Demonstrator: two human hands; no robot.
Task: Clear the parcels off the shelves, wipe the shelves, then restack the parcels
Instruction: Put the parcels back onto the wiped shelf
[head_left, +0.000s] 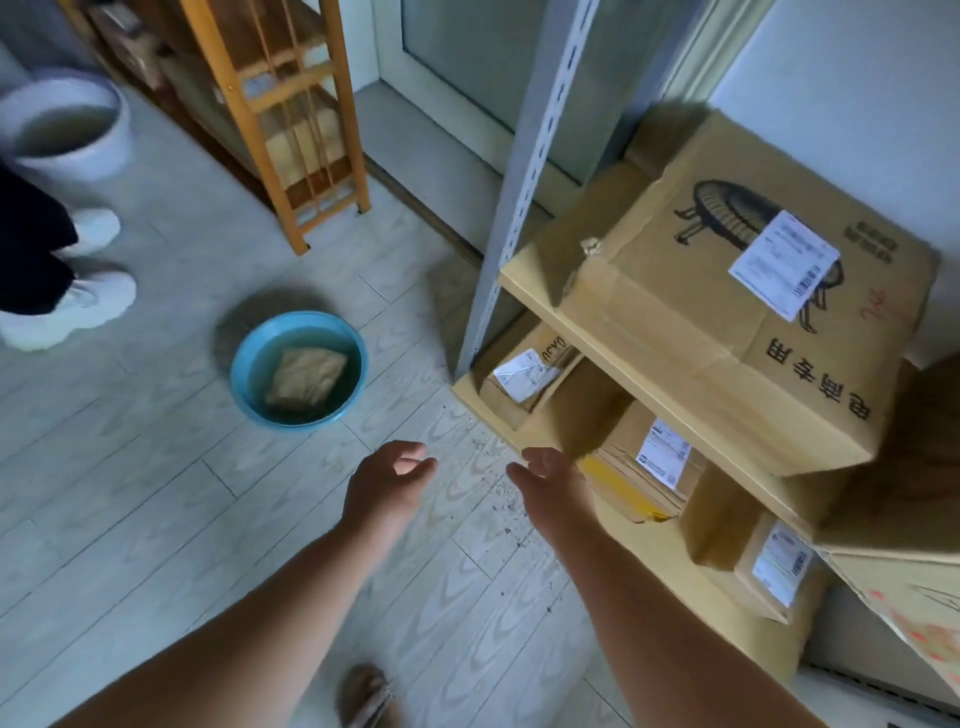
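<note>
Pale plank floor; round blue basin, cardboard parcels

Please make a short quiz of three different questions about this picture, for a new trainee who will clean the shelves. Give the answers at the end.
1. True or false: the cloth lies in water inside the blue basin on the floor.
2. Which shelf bears the large box printed with a round stool? A) the upper shelf B) the lower shelf C) the floor
3. Fill in: the left hand and the right hand hold ____.

Key
1. True.
2. A. It sits on the upper shelf, its corner past the front edge; smaller labelled parcels lie on the lower shelf.
3. Nothing; both hands are open and reach forward.
</note>
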